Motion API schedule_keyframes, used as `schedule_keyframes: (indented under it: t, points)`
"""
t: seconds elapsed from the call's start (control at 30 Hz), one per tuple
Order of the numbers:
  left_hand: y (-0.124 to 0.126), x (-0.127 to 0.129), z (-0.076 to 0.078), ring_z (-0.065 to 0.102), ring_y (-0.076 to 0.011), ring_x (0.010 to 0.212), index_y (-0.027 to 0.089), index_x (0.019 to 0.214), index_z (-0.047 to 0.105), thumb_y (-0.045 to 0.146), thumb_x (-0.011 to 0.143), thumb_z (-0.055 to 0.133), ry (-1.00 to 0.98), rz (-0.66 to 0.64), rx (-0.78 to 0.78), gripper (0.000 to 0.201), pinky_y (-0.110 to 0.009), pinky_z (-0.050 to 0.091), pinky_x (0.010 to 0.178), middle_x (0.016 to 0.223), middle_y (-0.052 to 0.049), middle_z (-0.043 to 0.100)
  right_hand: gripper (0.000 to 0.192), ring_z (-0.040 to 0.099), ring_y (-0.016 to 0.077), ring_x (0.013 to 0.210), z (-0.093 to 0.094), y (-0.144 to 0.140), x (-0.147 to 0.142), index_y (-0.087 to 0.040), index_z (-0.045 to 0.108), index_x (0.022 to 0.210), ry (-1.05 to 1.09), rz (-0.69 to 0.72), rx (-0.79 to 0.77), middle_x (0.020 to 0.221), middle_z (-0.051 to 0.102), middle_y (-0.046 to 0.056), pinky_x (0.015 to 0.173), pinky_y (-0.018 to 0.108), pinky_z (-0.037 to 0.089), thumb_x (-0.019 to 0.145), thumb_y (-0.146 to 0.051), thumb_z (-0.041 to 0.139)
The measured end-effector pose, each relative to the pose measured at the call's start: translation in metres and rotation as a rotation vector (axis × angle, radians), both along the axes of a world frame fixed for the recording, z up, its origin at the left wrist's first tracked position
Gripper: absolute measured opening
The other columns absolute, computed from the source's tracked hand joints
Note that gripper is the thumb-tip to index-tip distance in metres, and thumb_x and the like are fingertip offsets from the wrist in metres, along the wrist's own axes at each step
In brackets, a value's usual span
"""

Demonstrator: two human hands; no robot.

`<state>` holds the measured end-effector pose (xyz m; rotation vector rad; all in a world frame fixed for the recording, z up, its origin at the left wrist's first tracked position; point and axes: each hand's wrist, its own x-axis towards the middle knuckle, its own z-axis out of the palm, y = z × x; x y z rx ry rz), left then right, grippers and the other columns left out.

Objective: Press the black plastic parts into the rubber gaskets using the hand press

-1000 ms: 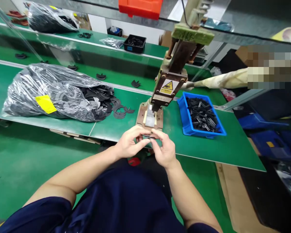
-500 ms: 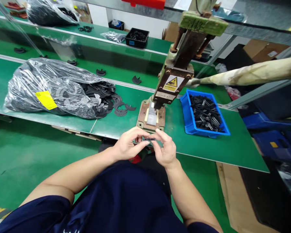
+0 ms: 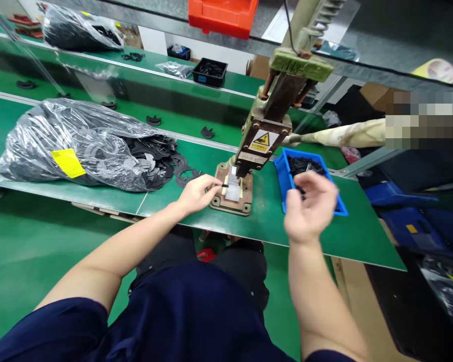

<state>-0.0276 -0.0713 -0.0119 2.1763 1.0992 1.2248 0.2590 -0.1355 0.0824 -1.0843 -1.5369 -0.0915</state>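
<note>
My left hand (image 3: 198,192) pinches a small black part (image 3: 224,185) and holds it at the left edge of the white fixture on the press base (image 3: 232,193). My right hand (image 3: 310,206) is raised in front of the blue bin (image 3: 287,178) of small black parts, blurred, with its fingers curled; whether it holds anything is unclear. The hand press (image 3: 275,108) with a yellow warning label stands upright over the base, and its long pale lever (image 3: 343,133) points right.
A clear plastic bag (image 3: 71,146) with a yellow label spills black curved parts (image 3: 162,163) on the green bench to the left. Stray black parts lie on the belt behind. A black tray (image 3: 210,70) and an orange bin (image 3: 222,15) sit farther back.
Both hands were together near my body working one small black part. Now the left hand has carried it forward to the press fixture, and the right hand has swung right toward the blue bin.
</note>
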Motion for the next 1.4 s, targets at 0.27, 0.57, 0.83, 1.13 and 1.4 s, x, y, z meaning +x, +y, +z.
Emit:
schedule_keyframes:
  t: [0.27, 0.57, 0.83, 1.13, 1.4]
  points:
    - [0.065, 0.032, -0.008, 0.073, -0.026, 0.113, 0.024, 0.117, 0.08, 0.026, 0.104, 0.057, 0.413, -0.095, 0.05, 0.026, -0.04, 0.059, 0.099, 0.118, -0.008, 0.079, 0.058, 0.072, 0.0147, 0.088, 0.134, 0.037, -0.009, -0.018, 0.065, 0.114, 0.076, 0.361, 0.142, 0.097, 0.064, 0.005, 0.087, 0.042, 0.064, 0.099, -0.071, 0.046]
    - [0.068, 0.035, -0.01, 0.072, -0.0239, 0.119, 0.024, 0.116, 0.08, 0.024, 0.107, 0.054, 0.403, -0.168, 0.056, 0.028, -0.039, 0.056, 0.106, 0.124, -0.007, 0.078, 0.037, 0.066, 0.0151, 0.075, 0.074, 0.004, -0.017, -0.025, 0.06, 0.073, 0.078, 0.345, 0.145, 0.069, 0.058, -0.003, 0.092, 0.049, 0.064, 0.095, -0.054, 0.067]
    - [0.059, 0.034, -0.006, 0.071, -0.0242, 0.12, 0.021, 0.118, 0.079, 0.026, 0.108, 0.052, 0.37, -0.17, 0.031, 0.029, -0.039, 0.056, 0.107, 0.125, -0.009, 0.078, 0.016, 0.074, 0.0228, 0.084, -0.003, -0.014, -0.008, -0.033, 0.062, 0.07, -0.071, 0.219, 0.156, 0.069, 0.066, -0.005, 0.116, 0.067, 0.057, 0.084, -0.034, 0.068]
    - [0.083, -0.07, -0.015, 0.067, -0.0346, 0.12, 0.02, 0.13, 0.075, 0.034, 0.094, 0.073, 0.655, 0.178, -0.1, 0.039, -0.049, 0.052, 0.106, 0.131, -0.014, 0.076, 0.017, 0.071, 0.0239, 0.077, -0.013, -0.001, -0.017, -0.033, 0.061, 0.066, 0.051, 0.196, 0.279, 0.062, 0.062, -0.004, 0.111, 0.071, 0.057, 0.082, -0.036, 0.067]
    - [0.126, -0.052, -0.007, 0.066, -0.0334, 0.117, 0.026, 0.121, 0.078, 0.033, 0.082, 0.082, 0.902, -0.091, -0.119, 0.04, -0.044, 0.047, 0.101, 0.121, -0.01, 0.08, 0.022, 0.071, 0.023, 0.077, -0.013, -0.002, -0.014, -0.03, 0.056, 0.066, 0.006, 0.191, 0.271, 0.063, 0.063, -0.003, 0.111, 0.067, 0.058, 0.084, -0.037, 0.067]
